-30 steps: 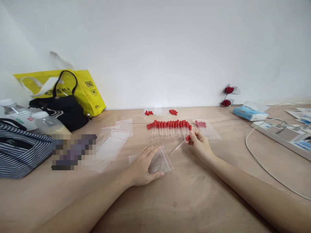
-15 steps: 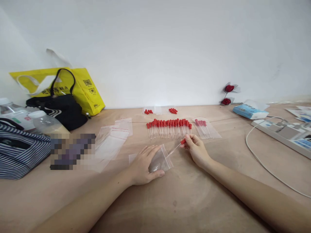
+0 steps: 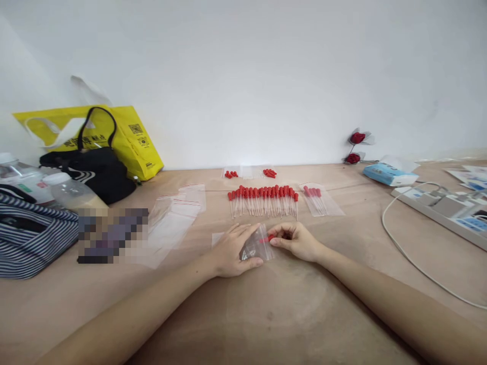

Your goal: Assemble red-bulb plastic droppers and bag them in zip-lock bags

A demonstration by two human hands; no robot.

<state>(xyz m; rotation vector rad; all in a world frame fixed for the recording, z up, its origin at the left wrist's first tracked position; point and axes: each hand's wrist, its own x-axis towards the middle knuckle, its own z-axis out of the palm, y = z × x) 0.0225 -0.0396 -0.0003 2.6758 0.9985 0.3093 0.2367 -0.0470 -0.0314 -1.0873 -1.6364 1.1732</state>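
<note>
My left hand (image 3: 235,252) holds a small clear zip bag (image 3: 254,247) on the table, between its thumb and fingers. Its mouth faces right. A red-capped dropper (image 3: 266,239) lies mostly inside the bag, and my right hand (image 3: 294,241) pinches its red end at the mouth. Just beyond the hands, a row of red-capped glass droppers (image 3: 262,200) lies side by side. To its right is a clear bag (image 3: 334,206) with several droppers in or on it.
Flat clear bags (image 3: 175,228) lie at the left, beside a pixelated dark object (image 3: 117,235). Farther left are a striped bag (image 3: 38,238), bottles and a yellow bag (image 3: 142,152). A tissue pack (image 3: 390,174) and a power strip (image 3: 441,213) with a cable lie at the right.
My right hand has moved left and slightly down, and the dropper has slid into the bag. My left hand has shifted slightly right with the bag.
</note>
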